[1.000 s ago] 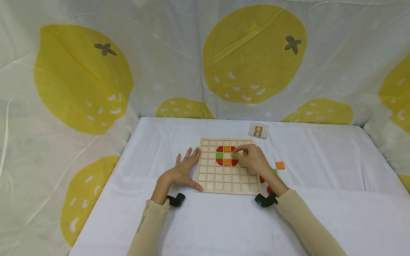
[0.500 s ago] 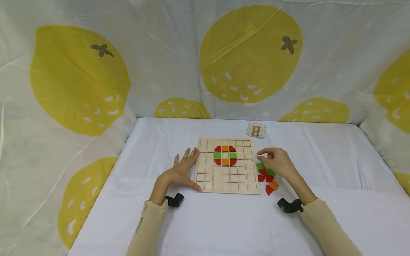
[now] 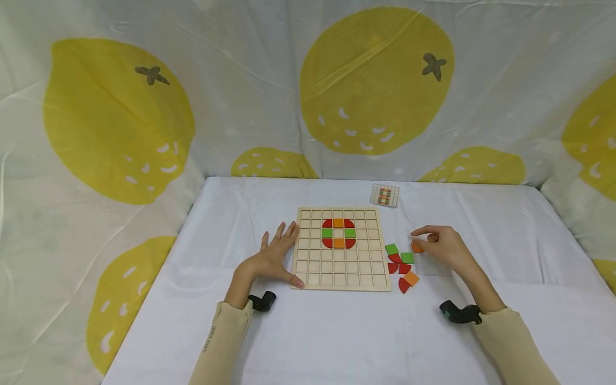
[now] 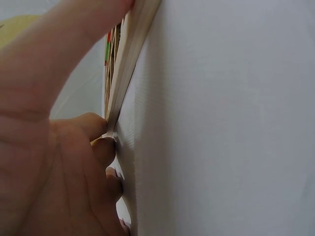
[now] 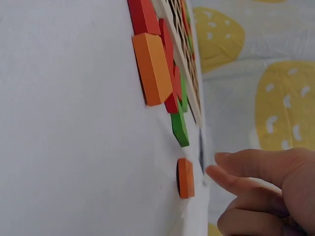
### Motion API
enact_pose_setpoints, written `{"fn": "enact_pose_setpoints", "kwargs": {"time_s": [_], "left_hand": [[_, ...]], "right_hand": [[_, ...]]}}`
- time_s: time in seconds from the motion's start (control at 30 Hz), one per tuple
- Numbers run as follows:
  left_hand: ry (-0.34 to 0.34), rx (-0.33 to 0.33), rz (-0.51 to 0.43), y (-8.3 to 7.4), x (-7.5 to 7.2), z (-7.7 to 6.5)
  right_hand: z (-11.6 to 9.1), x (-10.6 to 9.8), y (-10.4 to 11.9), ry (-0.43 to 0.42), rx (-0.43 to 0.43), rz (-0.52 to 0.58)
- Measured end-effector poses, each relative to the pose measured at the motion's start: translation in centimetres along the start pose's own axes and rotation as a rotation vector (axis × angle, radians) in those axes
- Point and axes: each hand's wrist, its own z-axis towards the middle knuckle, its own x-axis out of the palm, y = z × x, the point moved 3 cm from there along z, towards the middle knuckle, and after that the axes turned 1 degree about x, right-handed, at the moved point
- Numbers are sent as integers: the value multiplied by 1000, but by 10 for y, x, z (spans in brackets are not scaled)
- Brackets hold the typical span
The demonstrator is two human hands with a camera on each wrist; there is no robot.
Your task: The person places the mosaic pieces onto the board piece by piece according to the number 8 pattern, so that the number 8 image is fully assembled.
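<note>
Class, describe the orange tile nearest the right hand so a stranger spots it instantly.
Right of the square wooden grid board lie clustered red, green and orange tiles. By the right hand, one flat orange tile lies apart from them.

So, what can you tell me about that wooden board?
The board looks like pale wood, thin and squarish, lined into square cells. It lies flat on the white cloth. Toward its far side, eight tiles ring a bare cell: four rounded red, two orange, two green. The left hand touches its left edge and near left corner.
</note>
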Motion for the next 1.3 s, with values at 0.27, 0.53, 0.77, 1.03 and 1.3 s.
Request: {"fn": "enact_pose_setpoints", "kwargs": {"time_s": [0.27, 0.53, 0.77, 1.03, 1.3], "left_hand": [[-4, 0, -6, 2, 0, -1], [-1, 7, -9, 1, 0, -1], [-2, 11, -13, 0, 0, -2], [-4, 14, 5, 0, 0, -1], [3, 9, 10, 1, 0, 0]], "right_hand": [[-1, -5, -13, 75, -46, -13], [-3, -8, -19, 111, -13, -27], [-2, -11, -24, 108, -24, -16], [-2, -8, -19, 39, -53, -13], [-5, 9, -5, 139, -94, 56]]}}
